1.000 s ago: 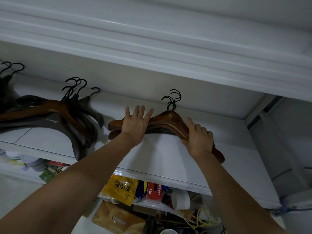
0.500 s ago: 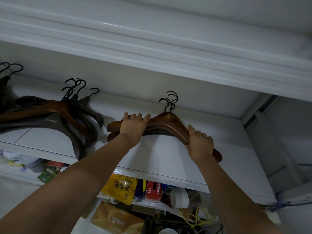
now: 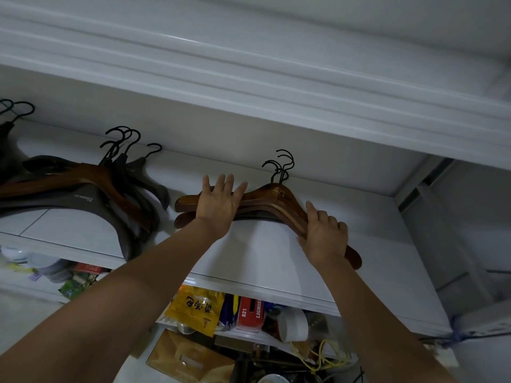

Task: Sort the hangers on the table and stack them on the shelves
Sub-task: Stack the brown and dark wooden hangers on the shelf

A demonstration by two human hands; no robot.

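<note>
A pile of dark hangers lies at frame left on the shelf; at centre the left hand presses flat, fingers spread, on the brown hangers, whose right arm the right hand grips

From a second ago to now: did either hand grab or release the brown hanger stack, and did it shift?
The left hand, its fingers curled over the left arm of the brown hanger stack half a second ago, has straightened them and lies flat on it again. The right hand still grips the right arm. The stack has not visibly shifted on the shelf; the dark hanger pile is unchanged.
</note>
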